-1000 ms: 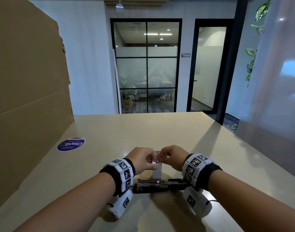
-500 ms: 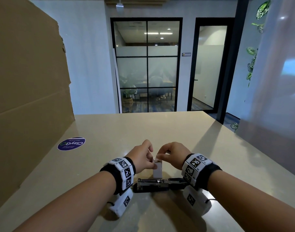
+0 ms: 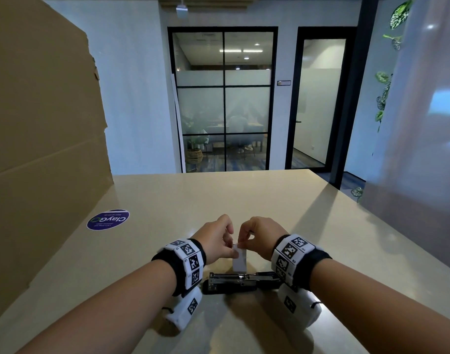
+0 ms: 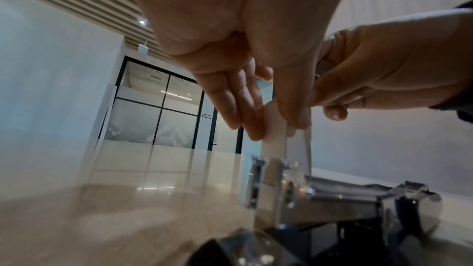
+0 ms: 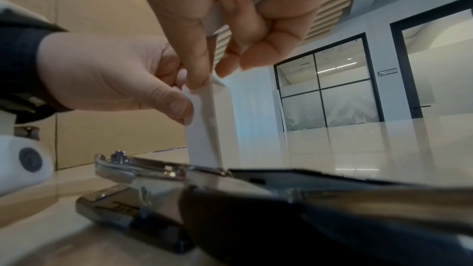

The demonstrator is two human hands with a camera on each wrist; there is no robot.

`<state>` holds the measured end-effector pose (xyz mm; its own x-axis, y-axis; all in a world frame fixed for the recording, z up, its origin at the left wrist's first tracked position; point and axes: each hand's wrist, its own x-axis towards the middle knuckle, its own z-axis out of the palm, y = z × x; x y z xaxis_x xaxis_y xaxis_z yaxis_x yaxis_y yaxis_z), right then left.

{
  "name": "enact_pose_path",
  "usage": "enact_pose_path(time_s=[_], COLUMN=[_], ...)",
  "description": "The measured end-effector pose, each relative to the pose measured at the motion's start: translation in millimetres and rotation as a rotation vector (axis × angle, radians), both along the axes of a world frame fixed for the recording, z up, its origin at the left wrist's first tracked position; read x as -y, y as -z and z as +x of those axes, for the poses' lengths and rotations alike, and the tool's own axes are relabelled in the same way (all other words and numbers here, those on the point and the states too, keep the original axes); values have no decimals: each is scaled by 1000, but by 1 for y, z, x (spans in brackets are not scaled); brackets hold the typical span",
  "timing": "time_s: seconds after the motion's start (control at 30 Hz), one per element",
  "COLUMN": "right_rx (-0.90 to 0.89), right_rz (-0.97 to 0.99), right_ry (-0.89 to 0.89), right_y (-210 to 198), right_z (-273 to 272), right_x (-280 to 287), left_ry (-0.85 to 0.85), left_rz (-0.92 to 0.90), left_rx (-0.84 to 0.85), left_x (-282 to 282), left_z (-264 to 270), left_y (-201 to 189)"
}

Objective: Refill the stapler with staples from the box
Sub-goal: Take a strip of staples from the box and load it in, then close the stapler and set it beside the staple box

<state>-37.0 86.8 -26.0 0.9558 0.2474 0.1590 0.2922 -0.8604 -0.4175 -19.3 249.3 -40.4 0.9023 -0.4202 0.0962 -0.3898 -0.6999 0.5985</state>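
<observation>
1. Box (image 3: pixel 239 260) of staples upright on the tabletop (image 3: pixel 244 200), just behind the stapler (image 3: pixel 240 281); held lower than a second ago, no longer lifted toward the chest.
2. Left hand (image 3: pixel 215 240) pinching the box body near its top, thumb in front and fingers behind.
3. Right hand (image 3: pixel 259 236) curled round the top flap, pinching it between thumb and forefinger; flap now pulled upward rather than pressed flat.
4. Stapler unmoved, lying open with its metal rail exposed.
5. Likely meaning: box being opened, staples not yet out, rail not yet loaded.
6. Contents of box hidden; cannot tell whether a strip shows.
</observation>
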Motion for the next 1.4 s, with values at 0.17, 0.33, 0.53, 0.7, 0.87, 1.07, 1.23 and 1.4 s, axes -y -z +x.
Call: enact_pose_path(time_s=[0.17, 0.33, 0.53, 0.7, 0.87, 1.07, 1.23, 1.4], right_rx=[10, 60, -41, -145, -125, -194, -248, -175], right_rz=[-61, -272, -223, -250, -261, -420, -452, -326], right_ry=[15, -50, 8, 120, 173, 32, 16, 111], right_y=[1, -1, 0, 1, -4, 10, 16, 11], right_z=[0, -7, -7, -1, 7, 16, 22, 15], right_x=[-3, -3, -1, -15, -24, -25, -20, -11], left_ry=[-5, 14, 16, -66, -132, -56, 22, 80], left_rz=[-5, -2, 36, -100, -133, 153, 281, 397], left_rx=[2, 5, 65, 30, -33, -118, -239, -219], left_x=[-1, 0, -1, 1, -1, -13, -21, -22], left_z=[1, 1, 5, 7, 8, 4, -4, -15], left_y=[1, 1, 3, -1, -1, 5, 5, 0])
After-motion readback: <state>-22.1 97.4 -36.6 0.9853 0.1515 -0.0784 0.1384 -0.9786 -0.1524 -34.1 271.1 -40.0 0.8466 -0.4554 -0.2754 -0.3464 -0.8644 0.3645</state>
